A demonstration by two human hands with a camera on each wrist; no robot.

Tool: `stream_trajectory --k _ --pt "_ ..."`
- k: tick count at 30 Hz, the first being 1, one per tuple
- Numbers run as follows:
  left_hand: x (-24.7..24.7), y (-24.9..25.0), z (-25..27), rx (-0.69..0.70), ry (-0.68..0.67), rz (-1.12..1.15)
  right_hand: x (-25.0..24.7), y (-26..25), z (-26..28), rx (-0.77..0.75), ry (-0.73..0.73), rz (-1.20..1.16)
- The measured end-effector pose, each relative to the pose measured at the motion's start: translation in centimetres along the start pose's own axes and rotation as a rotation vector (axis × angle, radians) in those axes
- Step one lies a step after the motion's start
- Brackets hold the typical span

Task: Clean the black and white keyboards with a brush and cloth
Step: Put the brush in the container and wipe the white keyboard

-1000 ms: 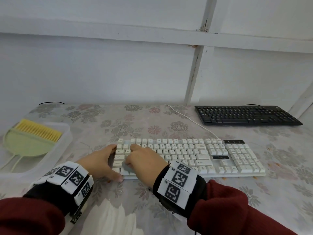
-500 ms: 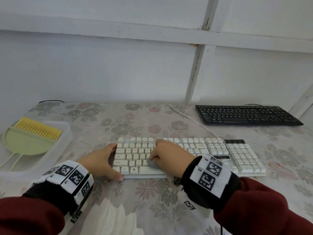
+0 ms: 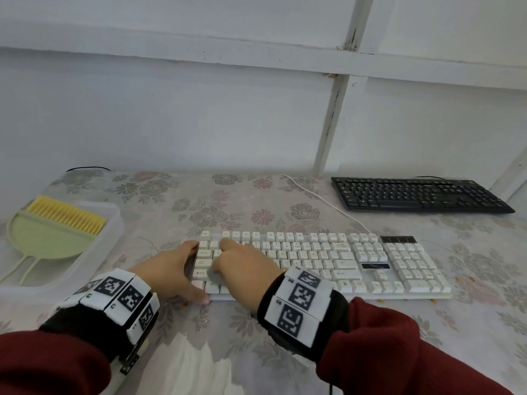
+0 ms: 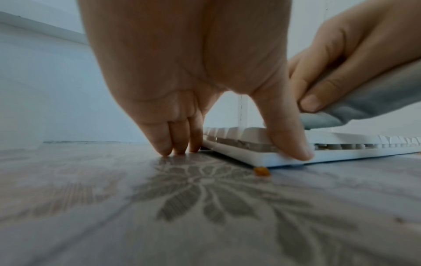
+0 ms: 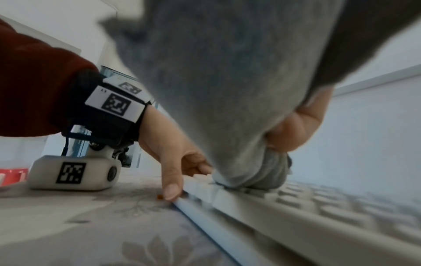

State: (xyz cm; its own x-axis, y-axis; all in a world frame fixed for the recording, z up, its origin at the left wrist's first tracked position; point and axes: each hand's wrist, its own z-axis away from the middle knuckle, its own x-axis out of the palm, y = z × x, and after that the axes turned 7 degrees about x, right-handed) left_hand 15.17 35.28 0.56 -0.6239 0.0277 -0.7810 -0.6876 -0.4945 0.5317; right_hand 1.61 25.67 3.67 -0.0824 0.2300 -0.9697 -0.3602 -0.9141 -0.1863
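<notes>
The white keyboard [image 3: 342,260] lies across the middle of the flowered table. My left hand [image 3: 168,272] steadies its left end: the thumb [image 4: 289,135] presses the front corner and straight fingers touch the table beside the edge. My right hand [image 3: 245,266] grips a bunched grey cloth [image 5: 227,90] and presses it on the keys at the keyboard's left part, close to the left hand. A bit of the cloth [image 3: 215,276] shows under the palm. The black keyboard [image 3: 419,195] sits at the back right, untouched. The yellow-bristled brush [image 3: 67,213] lies far left.
The brush rests with a green dustpan [image 3: 42,238] in a clear plastic tray [image 3: 114,220] at the table's left edge. A white cable [image 3: 322,199] runs back from the white keyboard. Small orange crumbs [image 3: 467,278] lie by its front edge. A white wall closes the back.
My right hand slid the cloth right toward the keyboard's middle, then came back to the left end of the keys. The left hand has stayed at the corner.
</notes>
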Motion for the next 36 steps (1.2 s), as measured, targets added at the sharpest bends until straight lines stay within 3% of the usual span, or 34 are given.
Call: stream_trajectory --k 4,15,18,21,24,28,36 --pt "-0.4 0.4 0.4 0.008 -0.043 0.022 0.8 2.5 0.8 0.027 0.064 -0.041" --pt "-0.3 0.0 0.2 0.03 -0.052 0.076 -0.7 7.1 3.9 0.096 0.038 -0.1" --pt "-0.4 -0.1 0.2 0.035 -0.046 0.066 -2.0 6.5 3.5 0.095 0.046 -0.165" --pt "-0.4 0.1 0.2 0.023 -0.051 0.034 -2.7 3.7 2.1 0.0 0.061 -0.247" --pt "-0.2 -0.1 0.1 0.0 -0.04 -0.004 -2.1 0.3 -0.4 -0.088 0.002 -0.203" --pt "0.3 -0.1 -0.3 -0.002 0.028 -0.015 -0.6 -2.0 -2.4 -0.055 -0.047 -0.106" --pt "-0.5 0.4 0.4 0.016 -0.044 0.025 0.1 3.3 0.5 0.037 0.048 -0.065"
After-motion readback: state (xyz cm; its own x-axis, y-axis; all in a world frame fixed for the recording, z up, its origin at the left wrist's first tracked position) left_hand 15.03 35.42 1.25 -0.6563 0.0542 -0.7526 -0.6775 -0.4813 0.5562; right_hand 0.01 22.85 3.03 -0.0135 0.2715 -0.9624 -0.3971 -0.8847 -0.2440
